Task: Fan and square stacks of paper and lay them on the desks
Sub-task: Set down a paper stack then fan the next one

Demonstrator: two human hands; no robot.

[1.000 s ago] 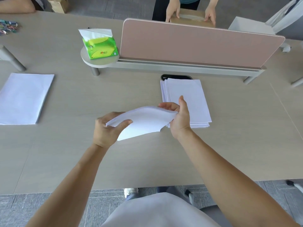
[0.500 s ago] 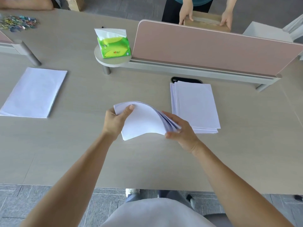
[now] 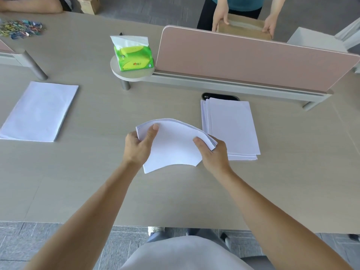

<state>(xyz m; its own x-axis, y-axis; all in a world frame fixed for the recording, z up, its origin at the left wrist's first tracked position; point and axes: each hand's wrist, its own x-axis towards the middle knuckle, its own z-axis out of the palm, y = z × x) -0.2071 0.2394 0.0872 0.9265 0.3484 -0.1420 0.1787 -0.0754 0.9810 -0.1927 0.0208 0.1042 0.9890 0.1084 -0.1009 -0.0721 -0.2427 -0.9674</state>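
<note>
I hold a thin stack of white paper (image 3: pixel 173 145) arched upward over the middle of the desk (image 3: pixel 175 195). My left hand (image 3: pixel 137 148) grips its left end with the thumb on top. My right hand (image 3: pixel 213 154) grips its right end, where the sheet edges fan apart. A loosely squared stack of paper (image 3: pixel 231 125) lies flat just right of my hands. Another flat stack (image 3: pixel 39 112) lies at the far left of the desk.
A pink divider screen (image 3: pixel 249 59) on a grey rail crosses the back. A green tissue pack (image 3: pixel 132 55) stands on its round shelf. A black phone (image 3: pixel 220 96) peeks out behind the right stack. Colourful clips (image 3: pixel 21 29) lie far left. A person (image 3: pixel 243 18) holds a cardboard box behind the screen.
The held stack went from a steep bend to a wider arch held at both ends. My right hand shifted its grip so the thumb lies on top. The view drifted right.
</note>
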